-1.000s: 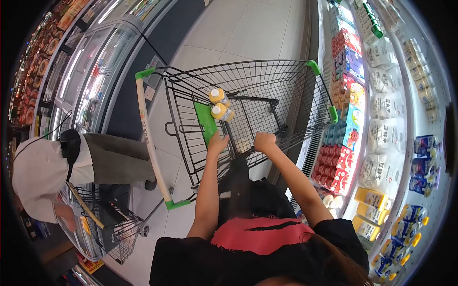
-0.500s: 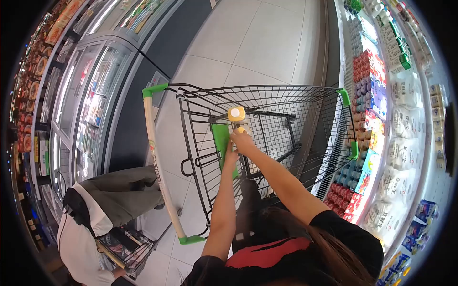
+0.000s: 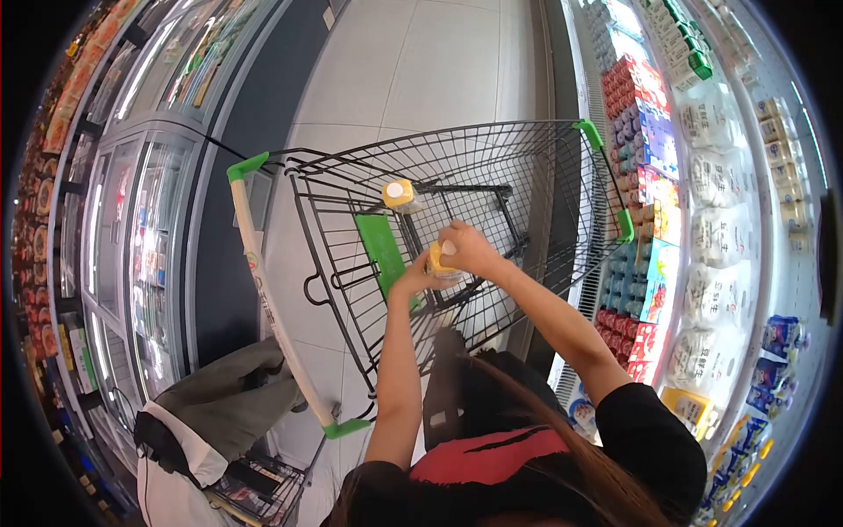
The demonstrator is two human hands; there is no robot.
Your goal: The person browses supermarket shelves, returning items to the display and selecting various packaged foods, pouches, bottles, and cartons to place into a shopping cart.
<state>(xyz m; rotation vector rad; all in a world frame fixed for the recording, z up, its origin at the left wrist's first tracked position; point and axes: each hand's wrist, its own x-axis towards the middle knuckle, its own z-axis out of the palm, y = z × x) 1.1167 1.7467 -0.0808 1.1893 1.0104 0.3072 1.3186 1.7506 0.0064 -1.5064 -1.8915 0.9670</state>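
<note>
Yellow bottle point(image 3: 442, 260) is gripped by both hands, over the cart basket. Left hand point(image 3: 416, 278): fingers point(image 3: 436, 282) are wrapped part-way round the bottle's side, opened only to its width. Right hand point(image 3: 472, 251): fingers are bent and closed at the bottle's top, by the white cap point(image 3: 449, 249); exact fingertip contact is partly hidden. Whether the bottle's base is touching the basket cannot be told. Second bottle point(image 3: 402, 197), also white-capped, is seen near the handle end of the shopping cart point(image 3: 305, 195), apart from both hands. Left hand is placed close to the green panel point(image 3: 379, 250); both hands are surrounded by wire sides. Chilled shelves point(image 3: 702, 290) are lined with packs on the right. Another person point(image 3: 189, 448) and a second cart point(image 3: 263, 483) are seen lower left.
</note>
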